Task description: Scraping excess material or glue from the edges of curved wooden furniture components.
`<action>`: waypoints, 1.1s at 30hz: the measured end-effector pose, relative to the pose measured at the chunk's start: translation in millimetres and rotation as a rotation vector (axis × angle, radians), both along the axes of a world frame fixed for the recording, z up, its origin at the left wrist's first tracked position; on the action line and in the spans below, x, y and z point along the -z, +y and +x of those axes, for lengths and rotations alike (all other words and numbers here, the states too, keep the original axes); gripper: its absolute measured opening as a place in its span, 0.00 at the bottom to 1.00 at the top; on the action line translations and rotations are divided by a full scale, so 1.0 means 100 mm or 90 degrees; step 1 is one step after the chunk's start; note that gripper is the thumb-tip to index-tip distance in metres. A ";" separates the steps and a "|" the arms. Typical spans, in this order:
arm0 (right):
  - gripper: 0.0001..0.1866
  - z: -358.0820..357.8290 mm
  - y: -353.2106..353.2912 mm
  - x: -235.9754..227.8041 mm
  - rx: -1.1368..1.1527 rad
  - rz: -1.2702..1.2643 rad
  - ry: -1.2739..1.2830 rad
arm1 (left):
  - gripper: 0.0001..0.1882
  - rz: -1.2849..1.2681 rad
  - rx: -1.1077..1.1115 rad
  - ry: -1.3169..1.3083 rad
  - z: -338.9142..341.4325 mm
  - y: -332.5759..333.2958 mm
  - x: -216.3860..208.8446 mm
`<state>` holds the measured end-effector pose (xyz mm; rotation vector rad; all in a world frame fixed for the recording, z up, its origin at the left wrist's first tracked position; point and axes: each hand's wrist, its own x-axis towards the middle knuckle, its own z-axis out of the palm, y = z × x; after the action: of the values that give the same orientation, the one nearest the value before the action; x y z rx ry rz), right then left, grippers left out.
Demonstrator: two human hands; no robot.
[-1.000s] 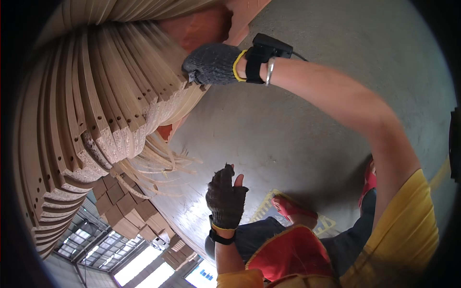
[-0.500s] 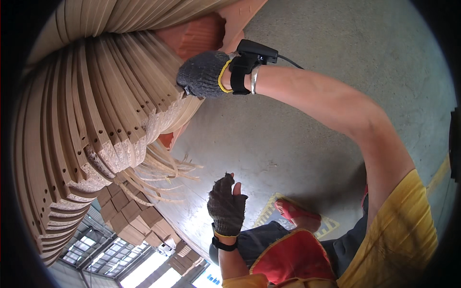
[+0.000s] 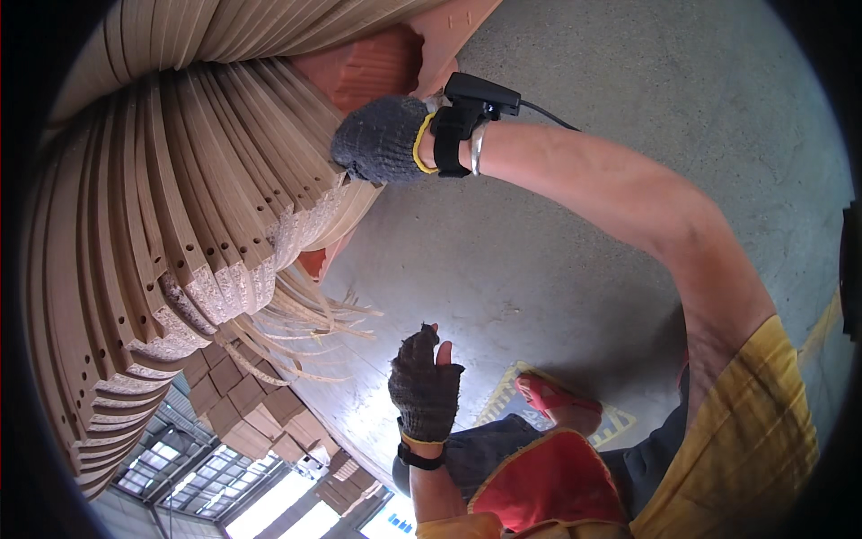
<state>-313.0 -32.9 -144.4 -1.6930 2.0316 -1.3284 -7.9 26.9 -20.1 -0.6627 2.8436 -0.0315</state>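
Observation:
Stacked wooden boards [image 3: 215, 171] stand on edge in a long curved row, with small drilled holes and chipboard ends. At the row's right end my right hand [image 3: 382, 139], in a grey knit glove, is closed against the edge of an end board; its fingertips are hidden. A black strapped device [image 3: 467, 112] sits on that wrist. Lower down, my left hand [image 3: 426, 382], in a dark fingerless glove, is held up with thumb apart, holding nothing. Thin loose strips [image 3: 305, 314] hang out below the boards, a short way from it.
Another row of boards [image 3: 180, 31] rises at the top left, beside an orange plastic pallet [image 3: 462, 27]. Concrete floor [image 3: 539, 234] spreads to the right, with a yellow-marked patch [image 3: 512, 382] near my foot in a red sandal [image 3: 557, 395]. Brown stacks [image 3: 242, 404] stand farther off.
Hardly anything differs. My right hand has shifted very slightly at the board edge, and the left hand stays in the same place.

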 end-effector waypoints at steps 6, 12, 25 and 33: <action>0.10 0.02 -0.01 0.00 0.015 -0.059 0.005 | 0.13 0.015 -0.024 -0.022 0.00 0.02 -0.09; 0.10 0.03 0.05 0.07 0.016 -0.025 0.000 | 0.15 0.015 0.026 0.020 0.06 -0.02 0.04; 0.11 0.06 -0.04 0.15 0.055 -0.148 0.008 | 0.14 0.020 -0.006 -0.008 0.01 0.02 -0.06; 0.11 -0.02 0.06 0.22 0.023 -0.018 0.007 | 0.16 0.041 0.018 0.000 -0.02 -0.01 0.08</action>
<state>-315.2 -26.7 -165.9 -1.6864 2.0687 -1.3692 -10.3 26.1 -28.6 -0.6096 2.8403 0.0545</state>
